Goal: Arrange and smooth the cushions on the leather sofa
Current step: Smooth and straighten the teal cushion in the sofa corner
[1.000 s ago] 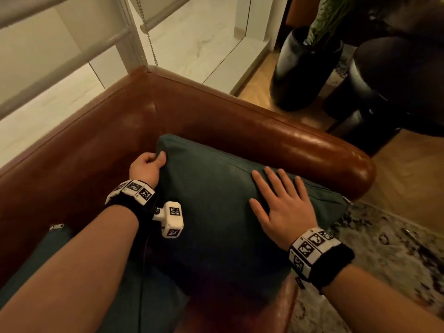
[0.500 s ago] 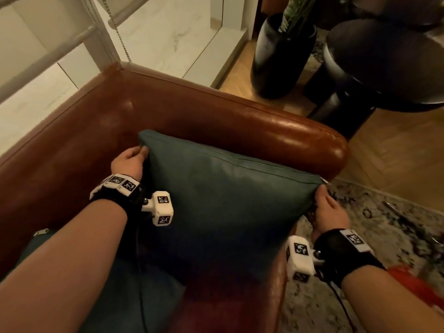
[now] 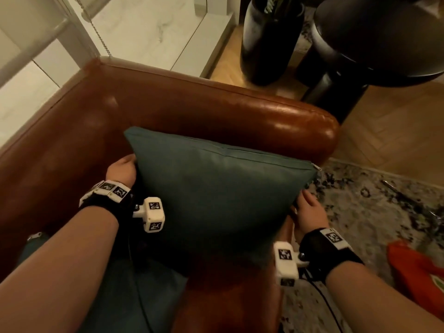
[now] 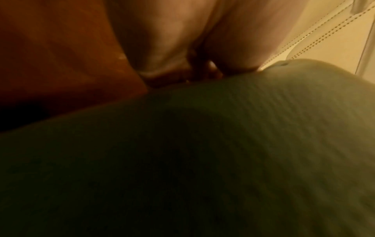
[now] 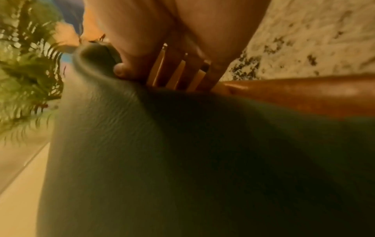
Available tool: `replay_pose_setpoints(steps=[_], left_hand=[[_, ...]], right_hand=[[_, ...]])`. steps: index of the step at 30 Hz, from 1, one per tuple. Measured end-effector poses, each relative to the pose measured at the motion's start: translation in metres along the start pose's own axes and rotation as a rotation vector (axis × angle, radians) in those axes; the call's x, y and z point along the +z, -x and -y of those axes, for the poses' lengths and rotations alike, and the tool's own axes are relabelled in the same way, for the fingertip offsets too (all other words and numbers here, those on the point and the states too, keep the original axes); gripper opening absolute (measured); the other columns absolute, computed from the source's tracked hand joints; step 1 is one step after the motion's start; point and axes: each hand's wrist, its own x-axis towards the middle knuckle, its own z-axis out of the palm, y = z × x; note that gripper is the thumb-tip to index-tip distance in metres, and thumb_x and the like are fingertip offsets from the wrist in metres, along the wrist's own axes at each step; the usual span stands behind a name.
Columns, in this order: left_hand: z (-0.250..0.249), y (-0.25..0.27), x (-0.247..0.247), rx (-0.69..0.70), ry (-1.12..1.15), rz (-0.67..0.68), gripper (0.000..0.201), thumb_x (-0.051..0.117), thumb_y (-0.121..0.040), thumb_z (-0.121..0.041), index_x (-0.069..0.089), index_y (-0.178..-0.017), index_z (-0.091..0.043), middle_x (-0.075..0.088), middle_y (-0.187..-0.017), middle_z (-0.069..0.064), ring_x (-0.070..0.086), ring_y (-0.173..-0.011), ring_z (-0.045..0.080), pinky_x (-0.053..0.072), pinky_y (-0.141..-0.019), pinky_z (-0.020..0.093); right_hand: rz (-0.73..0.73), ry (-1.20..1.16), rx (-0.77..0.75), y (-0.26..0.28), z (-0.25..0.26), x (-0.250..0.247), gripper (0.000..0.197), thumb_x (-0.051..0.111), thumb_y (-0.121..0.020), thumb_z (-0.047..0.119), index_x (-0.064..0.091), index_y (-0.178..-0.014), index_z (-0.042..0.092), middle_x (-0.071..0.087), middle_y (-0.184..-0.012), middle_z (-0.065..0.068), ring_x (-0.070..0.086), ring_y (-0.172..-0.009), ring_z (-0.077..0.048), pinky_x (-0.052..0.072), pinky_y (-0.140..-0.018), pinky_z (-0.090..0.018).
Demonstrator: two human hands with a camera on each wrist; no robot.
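Note:
A dark teal cushion (image 3: pixel 216 195) stands on the brown leather sofa (image 3: pixel 240 111), leaning against its rolled arm. My left hand (image 3: pixel 122 168) grips the cushion's left edge, its fingers hidden behind the fabric. My right hand (image 3: pixel 308 210) holds the right edge below the zip corner. In the right wrist view the thumb (image 5: pixel 125 70) presses the front of the cushion (image 5: pixel 162 152) while the fingers reach behind it. The left wrist view shows that hand (image 4: pixel 182 64) curled at the cushion's (image 4: pixel 202 152) edge beside the sofa back (image 4: pixel 61 56). A second teal cushion (image 3: pixel 115 296) lies under my left forearm.
Beyond the sofa arm stand a black vase with a plant (image 3: pixel 266 39) and a dark round stool (image 3: pixel 374 44) on wooden floor. A patterned rug (image 3: pixel 372 212) lies to the right, with an orange-red item (image 3: pixel 418 267) on it. A blind chain (image 3: pixel 96 27) hangs behind the sofa corner.
My right hand left the cushion's front, where it lay flat, and took hold of the right edge, then slid a little lower. The left hand kept its hold.

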Motion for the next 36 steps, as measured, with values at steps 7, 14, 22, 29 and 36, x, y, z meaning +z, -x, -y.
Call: replay_pose_setpoints(steps=[7,14,22,29,36], left_hand=[[-0.001,0.000,-0.003,-0.001,0.137,-0.134,0.040,0.059,-0.092,-0.045,0.066,-0.124,-0.023,0.067,-0.122,0.002,0.061,-0.113,0.024,0.045,-0.105,0.039],[0.043,0.013,-0.006,-0.027,-0.091,0.108,0.042,0.035,-0.104,-0.030,0.044,-0.145,-0.026,0.049,-0.142,0.003,0.049,-0.128,0.031,0.041,-0.090,0.038],[0.049,0.010,0.004,-0.027,0.066,0.067,0.044,0.053,-0.094,-0.022,0.055,-0.137,-0.024,0.061,-0.131,0.002,0.056,-0.123,0.024,0.042,-0.107,0.038],[0.045,0.011,0.000,-0.053,0.137,0.127,0.044,0.044,-0.096,-0.012,0.054,-0.137,-0.024,0.060,-0.130,0.002,0.054,-0.124,0.025,0.042,-0.106,0.038],[0.026,0.006,-0.003,0.013,0.145,0.040,0.022,0.052,-0.088,-0.020,0.066,-0.094,-0.035,0.068,-0.109,0.004,0.064,-0.100,0.028,0.053,-0.085,0.041]], right_hand=[[-0.249,0.115,-0.206,-0.006,0.017,-0.011,0.025,0.069,-0.091,0.019,0.072,-0.114,0.010,0.071,-0.098,-0.002,0.068,-0.100,-0.023,0.055,-0.093,-0.039],[0.064,0.102,0.072,0.009,-0.034,-0.026,0.029,0.058,-0.098,0.023,0.063,-0.126,0.021,0.070,-0.116,0.000,0.069,-0.099,-0.012,0.055,-0.086,-0.033],[-0.197,0.075,0.060,0.010,-0.053,0.006,0.022,0.065,-0.094,0.021,0.070,-0.115,0.022,0.067,-0.114,-0.001,0.061,-0.110,-0.020,0.049,-0.102,-0.040],[-0.129,0.137,0.108,0.005,-0.052,0.004,0.016,0.067,-0.092,0.021,0.070,-0.084,0.035,0.067,-0.125,-0.006,0.063,-0.115,-0.025,0.049,-0.103,-0.045],[-0.186,0.121,0.075,0.007,-0.044,-0.001,0.014,0.069,-0.091,0.016,0.075,-0.098,0.027,0.070,-0.116,-0.004,0.065,-0.103,-0.019,0.053,-0.095,-0.037]])
